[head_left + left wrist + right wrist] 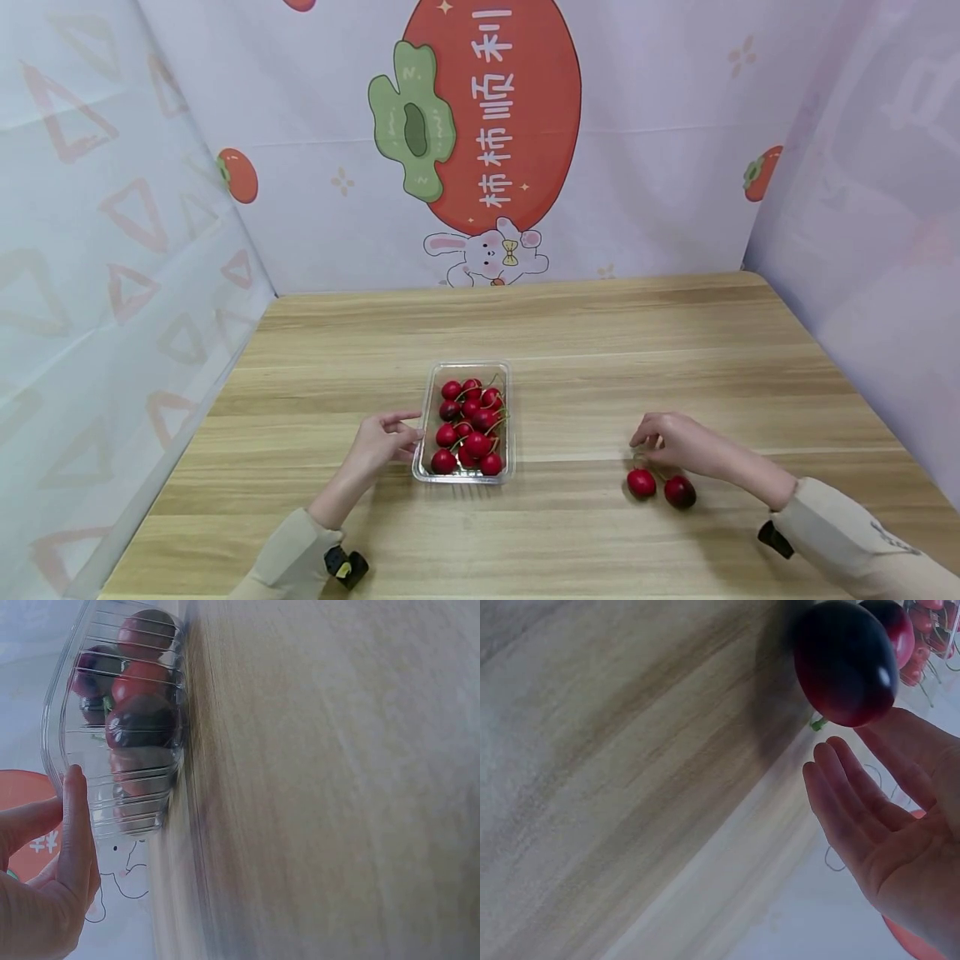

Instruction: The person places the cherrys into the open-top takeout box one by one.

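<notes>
A clear plastic box (468, 478) holds many red cherries (477, 444) with green stems. My left hand (381, 442) is at its left side, fingers mostly straight; in the left wrist view a fingertip (75, 776) overlaps the box's rim. To the right, a bright red cherry (641, 483) and a darker cherry (680, 492) are at the table surface. My right hand (675, 442) is bent down just behind them, fingertips right at the red cherry's stem. In the right wrist view the dark cherry (845, 664) covers the thumb and index tips, so I cannot tell whether they pinch the stem.
The wood-grain table (570, 533) has a printed cloth backdrop (645, 167) along its far edge, and cloth walls (112, 250) rise at left and right. Dark wrist straps (347, 568) show at both sleeves. Bare wood lies between the box and the two cherries.
</notes>
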`<state>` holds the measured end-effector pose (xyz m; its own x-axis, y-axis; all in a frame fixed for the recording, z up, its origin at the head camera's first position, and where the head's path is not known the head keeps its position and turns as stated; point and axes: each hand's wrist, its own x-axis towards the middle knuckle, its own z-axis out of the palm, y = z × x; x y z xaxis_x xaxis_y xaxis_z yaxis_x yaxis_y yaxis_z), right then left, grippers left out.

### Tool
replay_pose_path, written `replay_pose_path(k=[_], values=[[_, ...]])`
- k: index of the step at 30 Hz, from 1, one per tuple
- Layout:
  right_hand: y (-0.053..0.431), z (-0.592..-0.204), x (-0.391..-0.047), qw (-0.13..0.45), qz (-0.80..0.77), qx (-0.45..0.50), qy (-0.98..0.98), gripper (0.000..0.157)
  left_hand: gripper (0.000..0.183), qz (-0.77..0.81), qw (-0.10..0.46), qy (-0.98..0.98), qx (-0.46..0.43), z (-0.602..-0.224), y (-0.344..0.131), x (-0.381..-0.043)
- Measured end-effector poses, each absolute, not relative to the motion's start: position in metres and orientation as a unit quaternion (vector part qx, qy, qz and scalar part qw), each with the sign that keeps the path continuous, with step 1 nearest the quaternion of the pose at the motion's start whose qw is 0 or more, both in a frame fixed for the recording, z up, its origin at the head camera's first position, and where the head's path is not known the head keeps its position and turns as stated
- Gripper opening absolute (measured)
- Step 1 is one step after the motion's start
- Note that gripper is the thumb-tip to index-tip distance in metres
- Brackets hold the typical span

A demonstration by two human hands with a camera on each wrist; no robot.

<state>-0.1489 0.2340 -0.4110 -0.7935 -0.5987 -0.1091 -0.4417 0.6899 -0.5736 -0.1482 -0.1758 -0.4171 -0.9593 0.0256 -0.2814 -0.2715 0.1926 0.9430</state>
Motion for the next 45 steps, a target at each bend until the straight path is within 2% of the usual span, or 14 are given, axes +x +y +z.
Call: replay_pose_path(k=[30, 45], values=[[0.236, -0.433, -0.155, 0.104, -0.248, -0.289, 0.919, 0.009, 0.037, 0.633, 0.111, 0.762, -0.078, -0.414, -0.176, -0.147], [0.236, -0.429, -0.156, 0.127, -0.259, -0.280, 0.915, 0.010, 0.035, 0.628, 0.111, 0.766, -0.076, -0.417, -0.176, -0.148]])
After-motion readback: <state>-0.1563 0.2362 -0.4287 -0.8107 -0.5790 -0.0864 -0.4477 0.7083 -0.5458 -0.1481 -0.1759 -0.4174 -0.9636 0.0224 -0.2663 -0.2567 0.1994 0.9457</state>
